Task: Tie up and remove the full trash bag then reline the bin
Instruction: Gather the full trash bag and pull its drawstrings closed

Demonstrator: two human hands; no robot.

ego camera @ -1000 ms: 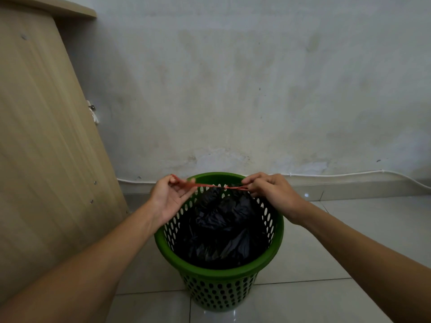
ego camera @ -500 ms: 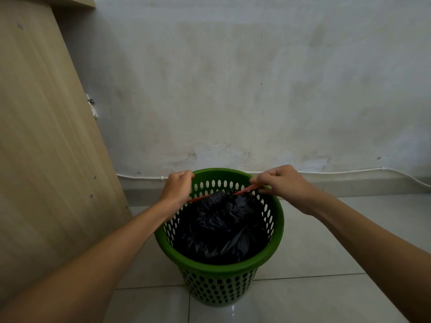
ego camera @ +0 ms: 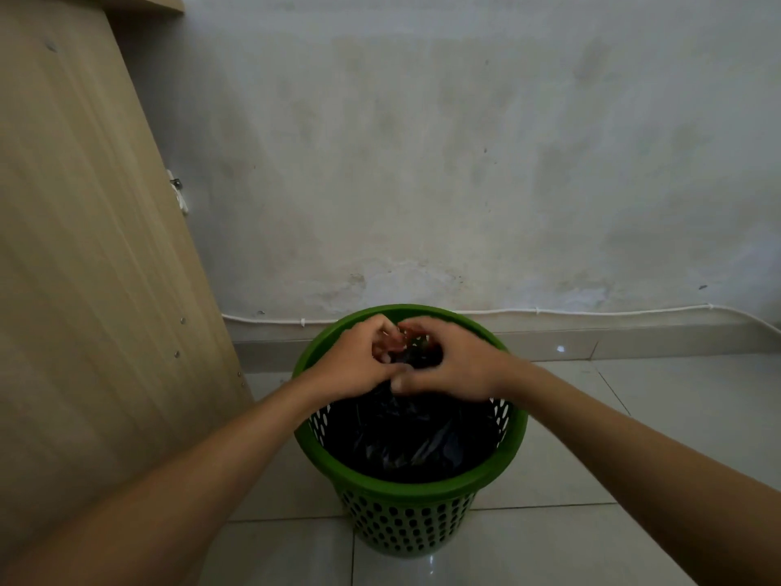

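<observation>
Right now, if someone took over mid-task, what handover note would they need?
Left hand and right hand: close together over the neck of the black trash bag, fingers curled at the red tie; motion blur hides the exact grip.
Bag: inside the green bin, which stands on the tiled floor by the wall.
Done: bag top gathered.
Left: finish the knot, lift the bag out, reline the bin. No fresh liner is in view.

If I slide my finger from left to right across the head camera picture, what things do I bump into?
Wooden cabinet panel → left hand → right hand, both hands over the black trash bag in the green bin → tiled floor.
</observation>
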